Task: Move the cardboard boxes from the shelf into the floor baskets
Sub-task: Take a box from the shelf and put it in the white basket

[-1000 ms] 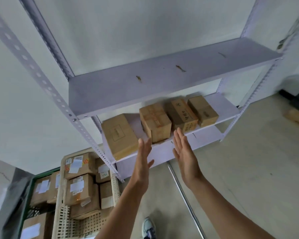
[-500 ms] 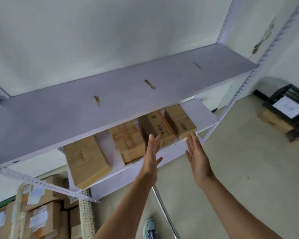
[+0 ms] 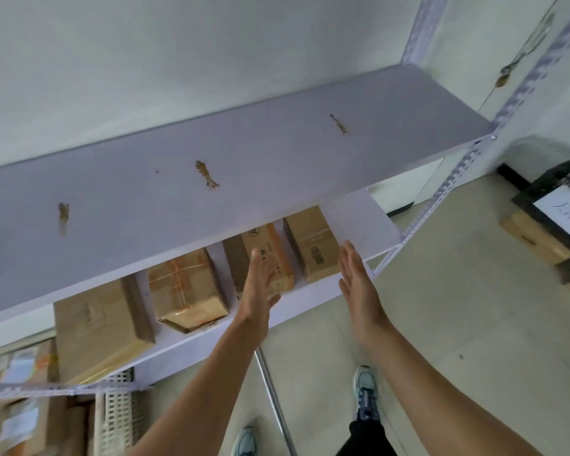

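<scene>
Head view is looking steeply down past a white metal shelf unit (image 3: 277, 159), and both bare hands are reaching toward its lower board (image 3: 359, 218), where four cardboard boxes are sitting in a row. The left hand (image 3: 255, 287) is flat, fingers together and straight, its palm facing right, and it is overlapping the front of the box printed with a circled A (image 3: 264, 248) — whether it is touching the cardboard I cannot tell. The right hand (image 3: 356, 278) is likewise flat and empty, palm facing left, hovering just beside the rightmost box (image 3: 311, 243), the one with a barcode. The hands are apart and gripping nothing.

To the left, the taped box (image 3: 185, 287) is sitting with its front corner hanging over the shelf edge, and the large plain box (image 3: 96, 327) is resting at the far left end. Below that, a pale perforated basket (image 3: 116, 419) on the floor is holding labelled boxes (image 3: 20, 370). A dark crate (image 3: 560, 192) with a white paper sign is standing well apart on the right.

The step in hand looks like the reach-in before a pick — nothing is lifted yet. Judging by the spacing of the palms, they are bracketing the two right-hand boxes, though which one is meant is uncertain. Next, the palms would need to close on opposite sides of the chosen load, squeeze evenly, and draw it forward clear of the upper board before lowering it toward a basket.
</scene>
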Action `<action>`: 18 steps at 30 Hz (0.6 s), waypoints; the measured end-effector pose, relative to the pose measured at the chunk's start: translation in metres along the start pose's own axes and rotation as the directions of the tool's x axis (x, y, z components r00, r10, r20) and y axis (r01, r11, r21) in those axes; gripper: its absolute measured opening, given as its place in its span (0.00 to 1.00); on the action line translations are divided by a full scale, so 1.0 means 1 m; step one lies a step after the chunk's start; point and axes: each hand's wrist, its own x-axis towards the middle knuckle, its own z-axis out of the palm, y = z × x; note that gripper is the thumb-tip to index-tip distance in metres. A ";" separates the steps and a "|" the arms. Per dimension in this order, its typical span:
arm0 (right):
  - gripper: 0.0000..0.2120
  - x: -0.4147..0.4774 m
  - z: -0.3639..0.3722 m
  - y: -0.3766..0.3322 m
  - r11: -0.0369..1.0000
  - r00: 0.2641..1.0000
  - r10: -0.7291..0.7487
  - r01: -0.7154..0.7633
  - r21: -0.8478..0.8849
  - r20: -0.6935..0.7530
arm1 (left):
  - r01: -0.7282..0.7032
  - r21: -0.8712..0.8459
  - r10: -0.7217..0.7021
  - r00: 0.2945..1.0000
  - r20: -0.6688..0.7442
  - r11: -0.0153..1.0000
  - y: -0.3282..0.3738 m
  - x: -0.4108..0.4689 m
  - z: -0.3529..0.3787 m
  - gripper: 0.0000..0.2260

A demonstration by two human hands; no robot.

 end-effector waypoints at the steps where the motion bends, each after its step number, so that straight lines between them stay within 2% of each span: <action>1: 0.58 0.015 -0.016 0.000 1.000 1.000 0.019 -0.019 -0.010 0.011 | 0.000 -0.010 -0.001 1.000 -0.025 1.000 -0.004 0.012 0.012 0.40; 5: 0.57 0.074 -0.073 -0.001 0.993 0.992 0.078 -0.068 -0.099 0.101 | 0.046 -0.049 -0.053 0.984 -0.168 0.998 -0.015 0.053 0.062 0.39; 11: 0.39 0.145 -0.128 0.016 0.972 0.976 0.167 -0.139 -0.187 0.143 | 0.112 -0.076 -0.127 0.962 -0.243 0.991 -0.038 0.105 0.105 0.40; 16: 0.31 0.206 -0.151 0.046 0.946 0.960 0.258 -0.228 -0.232 0.112 | 0.176 -0.027 -0.176 0.943 -0.281 0.984 -0.062 0.152 0.119 0.38; 18: 0.31 0.232 -0.153 0.058 0.935 0.952 0.290 -0.260 -0.240 0.101 | 0.192 -0.003 -0.186 0.947 -0.262 0.981 -0.067 0.174 0.121 0.36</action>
